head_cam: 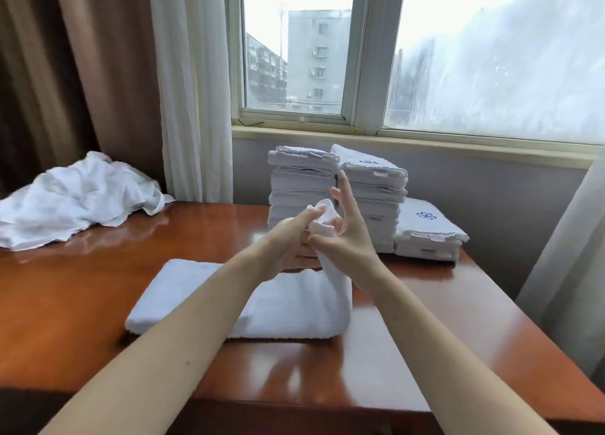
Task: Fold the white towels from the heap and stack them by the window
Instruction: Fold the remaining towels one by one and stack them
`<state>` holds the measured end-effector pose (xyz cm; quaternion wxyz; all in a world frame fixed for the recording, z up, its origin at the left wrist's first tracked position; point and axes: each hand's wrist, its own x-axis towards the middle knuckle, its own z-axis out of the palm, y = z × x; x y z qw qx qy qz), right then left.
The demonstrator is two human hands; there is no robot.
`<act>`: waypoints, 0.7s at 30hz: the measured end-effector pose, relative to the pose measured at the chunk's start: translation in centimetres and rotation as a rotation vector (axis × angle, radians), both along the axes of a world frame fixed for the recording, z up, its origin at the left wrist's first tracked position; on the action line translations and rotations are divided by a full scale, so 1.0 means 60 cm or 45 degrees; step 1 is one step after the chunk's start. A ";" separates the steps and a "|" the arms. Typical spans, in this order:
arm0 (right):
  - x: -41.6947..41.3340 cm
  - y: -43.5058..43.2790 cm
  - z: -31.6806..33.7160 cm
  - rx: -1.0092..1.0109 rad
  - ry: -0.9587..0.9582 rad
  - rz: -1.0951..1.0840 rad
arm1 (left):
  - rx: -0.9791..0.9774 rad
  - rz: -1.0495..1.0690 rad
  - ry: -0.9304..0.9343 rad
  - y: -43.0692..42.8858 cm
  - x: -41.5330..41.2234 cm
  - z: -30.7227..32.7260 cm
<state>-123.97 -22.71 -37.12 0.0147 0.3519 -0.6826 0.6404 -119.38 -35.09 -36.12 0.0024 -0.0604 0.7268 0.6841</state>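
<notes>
A partly folded white towel (281, 307) lies in the middle of the brown table (82, 303), its right end lifted up. My left hand (291, 235) grips that raised end from the left. My right hand (347, 235) pinches the same end between thumb and forefinger, with its other fingers spread straight upward. Behind my hands, under the window, stand two tall stacks of folded white towels (302, 186) and a low third stack (429, 235) to their right. The heap of unfolded white towels (75, 199) lies at the table's far left.
A brown curtain (65, 74) and a white sheer curtain (193, 87) hang at the back left. The window sill (393, 141) runs above the stacks. Another sheer curtain (569, 264) hangs beside the table's right edge.
</notes>
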 end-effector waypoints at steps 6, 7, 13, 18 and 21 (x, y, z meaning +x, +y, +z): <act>0.035 -0.090 0.011 -0.001 -0.101 0.325 | -0.182 0.155 0.004 -0.125 0.068 0.020; 0.040 -0.104 0.013 -0.043 -0.133 0.347 | -0.233 0.218 0.004 -0.144 0.077 0.016; 0.063 -0.176 -0.010 0.205 0.084 0.066 | -0.311 0.484 0.036 -0.245 0.135 -0.009; 0.068 -0.208 -0.063 0.844 0.380 -0.111 | -0.357 0.691 -0.038 -0.305 0.158 -0.044; 0.064 -0.223 -0.089 1.041 0.487 -0.105 | -0.328 0.695 -0.139 -0.328 0.169 -0.070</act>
